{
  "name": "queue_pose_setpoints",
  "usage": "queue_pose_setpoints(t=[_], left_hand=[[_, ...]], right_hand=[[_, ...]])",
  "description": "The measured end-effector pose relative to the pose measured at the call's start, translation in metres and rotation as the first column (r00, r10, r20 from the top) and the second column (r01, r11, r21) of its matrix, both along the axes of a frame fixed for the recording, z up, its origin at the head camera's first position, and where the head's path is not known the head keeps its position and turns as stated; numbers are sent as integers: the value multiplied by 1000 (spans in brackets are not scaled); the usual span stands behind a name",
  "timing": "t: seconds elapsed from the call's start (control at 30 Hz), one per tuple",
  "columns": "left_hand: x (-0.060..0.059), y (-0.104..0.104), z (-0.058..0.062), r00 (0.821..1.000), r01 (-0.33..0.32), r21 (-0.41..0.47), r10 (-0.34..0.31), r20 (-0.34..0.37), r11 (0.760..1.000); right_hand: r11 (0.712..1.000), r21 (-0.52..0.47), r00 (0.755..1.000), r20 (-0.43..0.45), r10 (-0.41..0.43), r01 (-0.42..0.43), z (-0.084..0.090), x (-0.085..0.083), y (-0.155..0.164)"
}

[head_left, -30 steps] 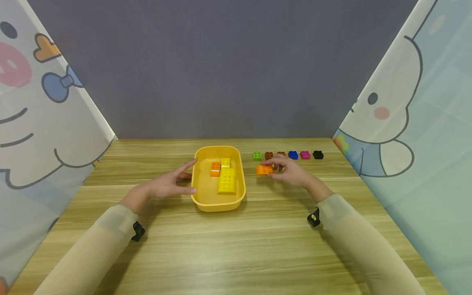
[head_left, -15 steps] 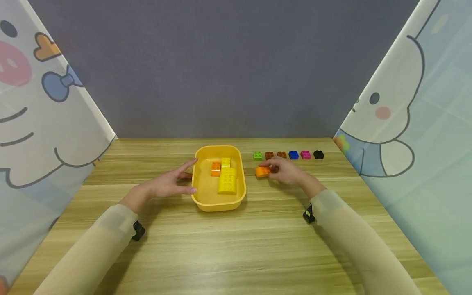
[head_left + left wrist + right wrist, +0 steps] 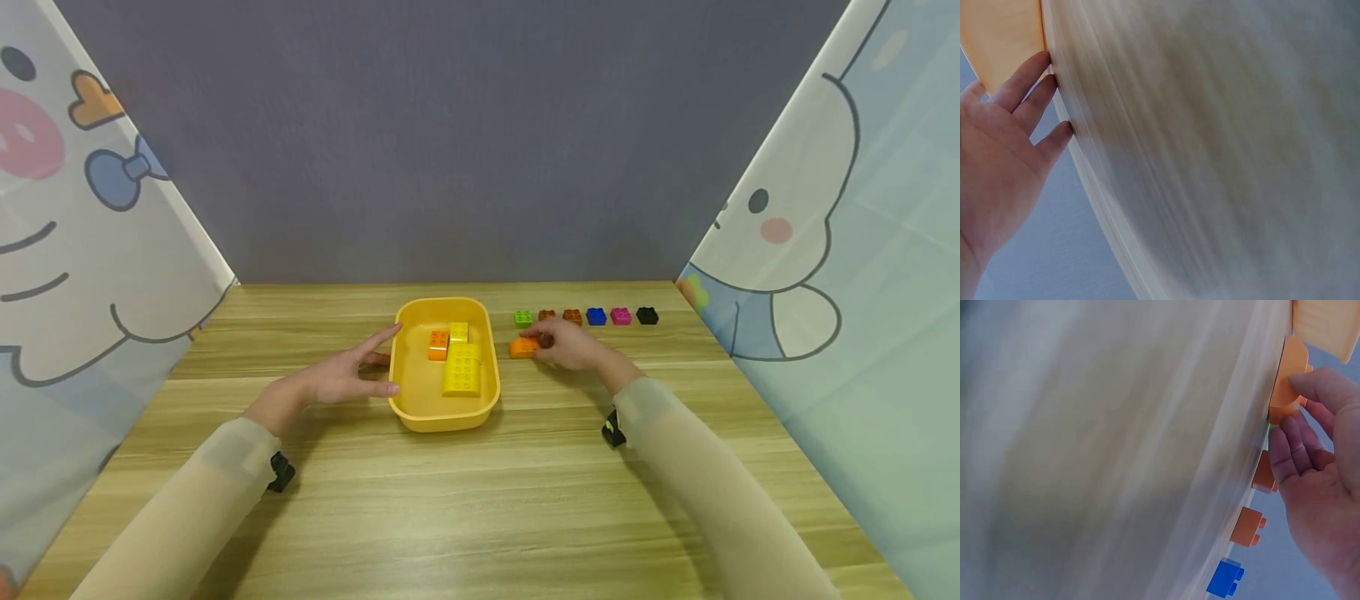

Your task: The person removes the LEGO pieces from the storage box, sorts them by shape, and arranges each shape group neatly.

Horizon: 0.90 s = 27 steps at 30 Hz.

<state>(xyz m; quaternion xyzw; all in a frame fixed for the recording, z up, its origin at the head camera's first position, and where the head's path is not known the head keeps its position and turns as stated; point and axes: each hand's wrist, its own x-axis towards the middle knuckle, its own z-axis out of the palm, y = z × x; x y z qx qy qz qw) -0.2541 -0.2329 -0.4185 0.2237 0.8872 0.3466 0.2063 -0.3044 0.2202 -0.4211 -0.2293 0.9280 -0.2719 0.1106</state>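
Head view showed the right hand (image 3: 568,345) pinching an orange brick (image 3: 522,347) at three o'clock from the yellow tray (image 3: 418,387), the left hand (image 3: 336,377) spread against its nine-o'clock side. Positioning the brick seemed the step; next likely called for clean release.

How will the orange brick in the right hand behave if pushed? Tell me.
The orange brick looks like rigid plastic, so it probably won't flex. Its long, low shape suggests sliding rather than tipping, and its smooth sides may feel slippery.
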Motion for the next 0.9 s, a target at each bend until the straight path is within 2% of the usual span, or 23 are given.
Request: queue_pose_setpoints(t=[0.23, 0.9], left_hand=[[0, 0, 0, 1000, 4, 3, -4, 2, 1000], [1, 0, -1, 1000, -3, 1, 3, 4, 1000]], right_hand=[[1000, -28, 999, 29, 14, -13, -2, -3, -3], [999, -37, 999, 43, 27, -26, -4, -7, -7]])
